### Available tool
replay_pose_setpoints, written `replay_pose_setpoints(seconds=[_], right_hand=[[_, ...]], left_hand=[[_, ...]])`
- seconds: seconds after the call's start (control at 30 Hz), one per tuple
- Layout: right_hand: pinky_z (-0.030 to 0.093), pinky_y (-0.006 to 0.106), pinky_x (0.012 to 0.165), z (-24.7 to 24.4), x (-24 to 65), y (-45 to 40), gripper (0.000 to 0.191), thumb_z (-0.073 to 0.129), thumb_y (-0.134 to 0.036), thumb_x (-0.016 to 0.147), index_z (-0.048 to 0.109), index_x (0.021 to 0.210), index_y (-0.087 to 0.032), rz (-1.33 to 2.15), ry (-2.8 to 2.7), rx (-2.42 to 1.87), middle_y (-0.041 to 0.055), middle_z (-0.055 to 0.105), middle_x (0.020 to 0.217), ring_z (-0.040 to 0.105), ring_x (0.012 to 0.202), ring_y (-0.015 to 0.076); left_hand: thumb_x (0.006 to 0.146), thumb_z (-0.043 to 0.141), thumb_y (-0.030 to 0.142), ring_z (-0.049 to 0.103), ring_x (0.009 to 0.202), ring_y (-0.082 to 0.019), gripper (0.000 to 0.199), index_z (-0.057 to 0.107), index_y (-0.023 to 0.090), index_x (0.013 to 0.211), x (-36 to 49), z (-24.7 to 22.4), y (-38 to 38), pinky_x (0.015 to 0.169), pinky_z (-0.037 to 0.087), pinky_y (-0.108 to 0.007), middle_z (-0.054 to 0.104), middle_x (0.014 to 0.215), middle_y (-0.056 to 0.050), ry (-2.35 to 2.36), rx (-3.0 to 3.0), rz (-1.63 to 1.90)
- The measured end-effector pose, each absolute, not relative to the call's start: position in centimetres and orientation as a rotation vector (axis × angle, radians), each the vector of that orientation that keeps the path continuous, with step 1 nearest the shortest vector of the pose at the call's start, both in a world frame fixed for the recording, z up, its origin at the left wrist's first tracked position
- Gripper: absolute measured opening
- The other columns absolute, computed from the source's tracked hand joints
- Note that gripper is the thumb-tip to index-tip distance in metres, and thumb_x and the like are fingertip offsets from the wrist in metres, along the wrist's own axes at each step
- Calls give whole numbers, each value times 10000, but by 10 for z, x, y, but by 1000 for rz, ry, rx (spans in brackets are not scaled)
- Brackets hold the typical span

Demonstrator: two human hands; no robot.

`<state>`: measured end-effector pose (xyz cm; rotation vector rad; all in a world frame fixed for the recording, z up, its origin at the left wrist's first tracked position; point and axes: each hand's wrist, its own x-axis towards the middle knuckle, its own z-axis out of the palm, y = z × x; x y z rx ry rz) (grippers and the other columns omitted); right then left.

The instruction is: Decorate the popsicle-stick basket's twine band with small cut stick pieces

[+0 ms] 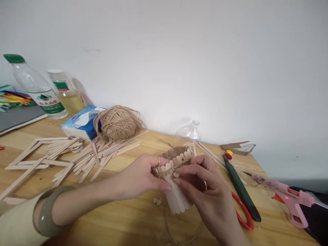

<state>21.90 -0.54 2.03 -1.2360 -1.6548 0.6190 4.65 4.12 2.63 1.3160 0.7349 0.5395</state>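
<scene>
A small container made of upright craft sticks stands tilted at the front middle of the table, with twine wound around it below the rounded tips. My left hand grips its left side, thumb on the front and fingers at the rim. Between the thumb and index finger of my right hand is a small pale wood piece, held against or just before the container's front below the twine; whether it touches cannot be made out. Small wood scraps lie beside the container.
Loose craft sticks and a twine ball lie left, near a tissue pack and bottles. Right are red-handled scissors, a dark green cutter-like tool and a pink glue gun. A cut bottle top lies behind.
</scene>
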Motion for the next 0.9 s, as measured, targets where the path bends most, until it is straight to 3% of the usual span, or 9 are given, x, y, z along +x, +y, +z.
replay_pose_setpoints(seconds=[0.53,0.8,0.9], right_hand=[[428,284,521,25,221,-7,94,667,-166,757,644,812,-239,361,-1811,-1188,1,523,791,536,694,163],[309,326,567,19,218,-17,66,660,-144,792,650,834,-193,-594,-1993,-972,-18,441,696,409,644,134],[314,332,562,18,218,-21,80,656,-164,789,658,869,-167,-793,-2050,-928,-15,429,716,405,639,126]], left_hand=[[609,695,152,521,699,-128,150,642,130,747,47,27,39,691,407,-241,606,699,30,701,1239,548],[643,697,141,570,725,-126,139,659,134,777,46,31,38,709,446,-235,658,767,16,662,1221,569],[657,691,143,562,710,-125,122,660,128,774,46,33,36,699,447,-239,651,757,11,681,1233,562]])
